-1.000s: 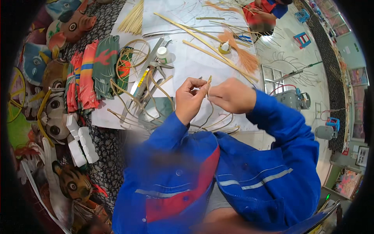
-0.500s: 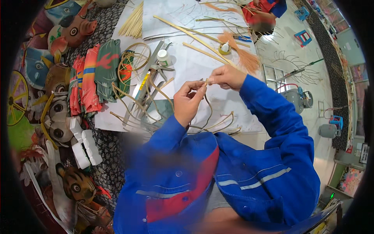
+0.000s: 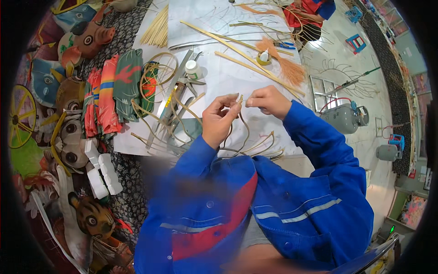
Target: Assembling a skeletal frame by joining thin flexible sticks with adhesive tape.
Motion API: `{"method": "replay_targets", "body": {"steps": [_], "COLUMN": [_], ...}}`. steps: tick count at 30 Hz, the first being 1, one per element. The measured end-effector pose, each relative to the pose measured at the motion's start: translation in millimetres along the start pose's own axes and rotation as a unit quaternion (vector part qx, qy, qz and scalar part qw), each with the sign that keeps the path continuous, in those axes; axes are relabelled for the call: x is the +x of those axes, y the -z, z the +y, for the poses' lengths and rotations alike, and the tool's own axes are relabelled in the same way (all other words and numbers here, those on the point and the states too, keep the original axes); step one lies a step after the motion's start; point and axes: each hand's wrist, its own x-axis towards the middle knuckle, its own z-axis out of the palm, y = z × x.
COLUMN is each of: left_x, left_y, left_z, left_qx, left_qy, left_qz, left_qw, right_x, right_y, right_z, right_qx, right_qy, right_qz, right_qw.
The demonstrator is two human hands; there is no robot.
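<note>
My left hand (image 3: 218, 122) pinches the tied end of a thin bent cane strip (image 3: 247, 130) between thumb and fingertips, over the white-covered table (image 3: 214, 84). From there the strip curves down towards my jacket, where several more bent strips (image 3: 258, 145) lie along the near edge. Just right of that end, my right hand (image 3: 270, 103) is closed in a pinch, a small gap away from it. Whatever the right fingers hold is too small to make out.
Left of my hands lie a metal ruler (image 3: 173, 84), a white bottle (image 3: 193, 70) and a round cane frame (image 3: 159, 68). Flat bamboo strips (image 3: 228, 41) and orange fibre (image 3: 288, 64) lie beyond. Painted animal masks (image 3: 93, 219) line the left. Another person (image 3: 310, 16) sits at far right.
My right hand has drawn slightly right and down from the cane's end, opening a small gap. My left hand keeps its pinch in nearly the same place.
</note>
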Motion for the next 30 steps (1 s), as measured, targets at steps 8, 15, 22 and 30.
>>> {"method": "replay_targets", "body": {"steps": [8,15,22,30], "left_x": [-2.3,-3.4,-5.3,-12.9], "left_y": [12.2,30.3,38.5,29.7], "left_z": [8.4,6.0,2.5,13.7], "left_qx": [0.079,0.058,0.037,0.031], "left_qy": [0.025,0.05,0.056,0.07], "left_qz": [-0.031,-0.008,-0.042,-0.091], "left_qw": [0.996,0.997,0.997,0.993], "right_x": [42.4,-7.9,-10.2,30.0], "right_y": [-16.4,-20.7,-23.3,-14.4], "right_z": [14.1,5.0,-34.2,-56.6], "right_qx": [0.104,-0.106,-0.214,-0.213], "right_qy": [0.004,0.21,0.383,0.374], "right_qz": [-0.113,0.006,0.035,-0.077], "right_qw": [0.988,0.972,0.898,0.9]}}
